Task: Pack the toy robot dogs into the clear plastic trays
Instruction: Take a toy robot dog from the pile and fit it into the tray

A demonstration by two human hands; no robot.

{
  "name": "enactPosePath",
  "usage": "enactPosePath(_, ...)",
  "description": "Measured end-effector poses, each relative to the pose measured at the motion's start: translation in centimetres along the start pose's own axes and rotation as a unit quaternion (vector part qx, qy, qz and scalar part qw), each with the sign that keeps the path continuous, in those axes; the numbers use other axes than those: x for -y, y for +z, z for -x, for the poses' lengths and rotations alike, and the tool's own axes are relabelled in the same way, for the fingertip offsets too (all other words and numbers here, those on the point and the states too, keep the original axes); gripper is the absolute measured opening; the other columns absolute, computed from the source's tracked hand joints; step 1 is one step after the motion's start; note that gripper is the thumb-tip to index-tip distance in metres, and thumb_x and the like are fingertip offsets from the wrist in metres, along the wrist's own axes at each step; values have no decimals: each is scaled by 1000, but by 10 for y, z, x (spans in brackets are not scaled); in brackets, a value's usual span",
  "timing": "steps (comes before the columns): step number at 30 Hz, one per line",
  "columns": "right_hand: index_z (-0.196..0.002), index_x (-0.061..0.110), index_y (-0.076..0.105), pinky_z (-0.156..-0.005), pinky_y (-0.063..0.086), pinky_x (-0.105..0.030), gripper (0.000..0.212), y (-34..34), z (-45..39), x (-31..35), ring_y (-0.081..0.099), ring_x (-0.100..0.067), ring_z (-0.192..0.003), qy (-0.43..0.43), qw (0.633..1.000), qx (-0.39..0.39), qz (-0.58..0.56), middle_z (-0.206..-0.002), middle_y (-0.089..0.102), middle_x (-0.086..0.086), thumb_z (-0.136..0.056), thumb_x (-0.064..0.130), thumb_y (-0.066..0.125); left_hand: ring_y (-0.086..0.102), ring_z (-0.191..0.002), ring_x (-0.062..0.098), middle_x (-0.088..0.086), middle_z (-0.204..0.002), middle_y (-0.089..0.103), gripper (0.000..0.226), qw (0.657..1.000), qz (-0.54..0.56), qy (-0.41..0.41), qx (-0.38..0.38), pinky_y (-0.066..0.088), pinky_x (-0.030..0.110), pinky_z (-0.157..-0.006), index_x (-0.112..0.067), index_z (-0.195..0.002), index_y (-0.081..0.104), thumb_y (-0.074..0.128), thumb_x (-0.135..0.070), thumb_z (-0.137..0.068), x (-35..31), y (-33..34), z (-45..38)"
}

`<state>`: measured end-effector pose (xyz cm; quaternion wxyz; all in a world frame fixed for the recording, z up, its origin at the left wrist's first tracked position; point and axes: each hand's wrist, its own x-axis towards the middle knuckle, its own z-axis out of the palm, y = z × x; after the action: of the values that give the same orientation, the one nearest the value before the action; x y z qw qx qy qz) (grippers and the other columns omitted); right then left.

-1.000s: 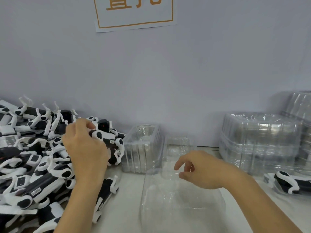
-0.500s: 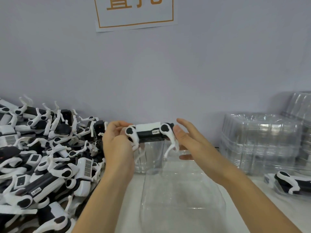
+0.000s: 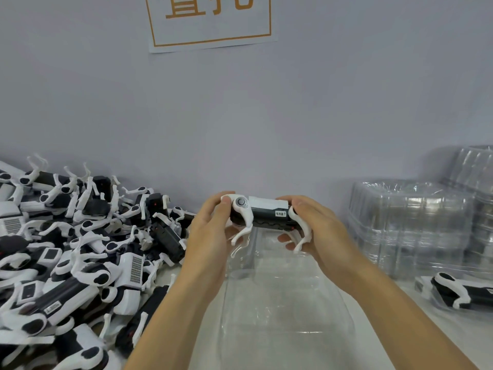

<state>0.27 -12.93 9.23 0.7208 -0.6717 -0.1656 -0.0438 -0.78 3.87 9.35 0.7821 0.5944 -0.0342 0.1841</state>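
Dog now gripped at both ends by left hand and right hand, seemingly rolled, above tray.

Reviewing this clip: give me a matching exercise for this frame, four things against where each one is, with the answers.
Things:
1. held toy robot dog
2. pile of toy robot dogs
3. stack of clear trays
4. open clear tray

Places:
A. on the table at the right, by the wall
B. between the left hand and right hand, above the table
C. heaped on the left of the table
D. on the table below the hands, in the middle

Pairs: 1-B, 2-C, 3-A, 4-D
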Motion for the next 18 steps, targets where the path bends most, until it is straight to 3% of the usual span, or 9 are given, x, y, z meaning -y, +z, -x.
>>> enactPosePath(3,-103,28,71,-70,54,-36,32,0,0,1,71,-20,-79,14,999,5,49,-106,71,-4,-106,24,39,60,-81,30,0,-85,72,27,1000,-6,5,-9,52,50,-81,-26,-93,73,50,-22,-105,0,-1,0)
enactPosePath(6,-103,32,69,-64,49,-13,25,-1,-1,1,65,-4,-83,-8,989,3,145,-99,70,12,-102,25,45,60,-77,34,6,-81,71,24,999,-29,13,-27,55,56,-80,-24,-91,73,53,-23,-104,2,-2,2)
enactPosePath(8,-103,37,67,-61,44,-7,17,-2,1,-2,61,1,-81,-42,974,10,222,-95,67,20,-96,25,57,61,-78,34,16,-91,72,19,998,-46,16,-27,57,57,-79,-20,-97,73,54,-23,-103,4,-3,2)
enactPosePath(12,-99,37,64,-65,43,-12,24,-4,2,-7,58,-1,-82,-103,920,15,379,-90,65,16,-81,30,78,68,-79,28,9,-92,75,16,998,-64,-6,23,60,37,-63,-17,-101,73,58,-24,-101,10,-5,1)
enactPosePath(14,-93,37,66,-63,44,-15,24,-8,1,-6,58,-3,-77,-85,916,16,392,-84,66,14,-77,30,82,70,-75,22,5,-90,76,15,995,-79,-22,62,55,28,-58,-18,-101,73,59,-24,-100,11,-5,2)
enactPosePath(18,-86,38,67,-62,44,-22,21,-24,-1,-3,57,-4,-67,-43,904,18,426,-76,65,16,-75,32,83,72,-91,15,-2,-94,77,17,988,-132,-37,65,55,30,-81,-22,-102,74,57,-24,-101,22,-13,-3)
